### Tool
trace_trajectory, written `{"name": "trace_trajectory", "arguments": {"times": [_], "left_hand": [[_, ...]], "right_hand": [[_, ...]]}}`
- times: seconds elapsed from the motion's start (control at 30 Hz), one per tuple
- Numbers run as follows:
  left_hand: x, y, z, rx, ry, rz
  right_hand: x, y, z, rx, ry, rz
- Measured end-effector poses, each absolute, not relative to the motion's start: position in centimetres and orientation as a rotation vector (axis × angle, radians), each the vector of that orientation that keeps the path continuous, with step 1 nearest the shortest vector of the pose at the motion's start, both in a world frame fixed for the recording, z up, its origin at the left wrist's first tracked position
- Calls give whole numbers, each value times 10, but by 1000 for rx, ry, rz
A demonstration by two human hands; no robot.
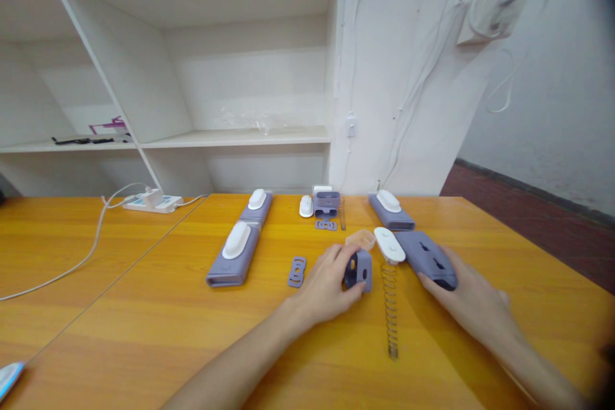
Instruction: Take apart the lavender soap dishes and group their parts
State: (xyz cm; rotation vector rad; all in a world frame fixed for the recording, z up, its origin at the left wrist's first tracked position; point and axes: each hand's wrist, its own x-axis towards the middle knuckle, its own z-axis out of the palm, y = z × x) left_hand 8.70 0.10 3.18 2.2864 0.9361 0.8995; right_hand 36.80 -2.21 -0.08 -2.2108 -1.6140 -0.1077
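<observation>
Orange bench (pixel 144 307): left hand (pixel 327 285) grips hollow purple block (pixel 359 269), right hand (pixel 473 304) clasps purple shell (pixel 426 257); three capped units (pixel 235 256), one spring (pixel 390 307).

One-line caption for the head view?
Left hand grips a small purple block, right hand holds a purple housing, spring between them.

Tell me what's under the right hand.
The right hand rests on a slotted purple housing on the wooden table; fingers cover its near end. The left hand grips a purple part.

Small assembly workshop, orange wooden desk (pixel 144 333) laid with purple plastic housings (pixel 234 255), loose metal spring (pixel 391 307), bare white shelving (pixel 192 77), wall-hung cables (pixel 413 90)
</observation>
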Motion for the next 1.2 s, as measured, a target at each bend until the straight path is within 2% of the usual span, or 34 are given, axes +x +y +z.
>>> {"name": "trace_trajectory", "arguments": {"times": [0.27, 0.57, 1.0, 1.2], "left_hand": [[76, -6, 33, 2261, 947, 907], [60, -18, 40, 2395, 1089, 784], [51, -40, 58, 2570, 952, 579], [49, -7, 46, 2438, 1152, 737]], "right_hand": [[353, -37, 1, -2157, -1761, -91], [356, -45, 12, -2307, -1756, -152], [359, -21, 19, -2414, -1807, -122], [339, -17, 32, -2114, -1863, -419]]}}
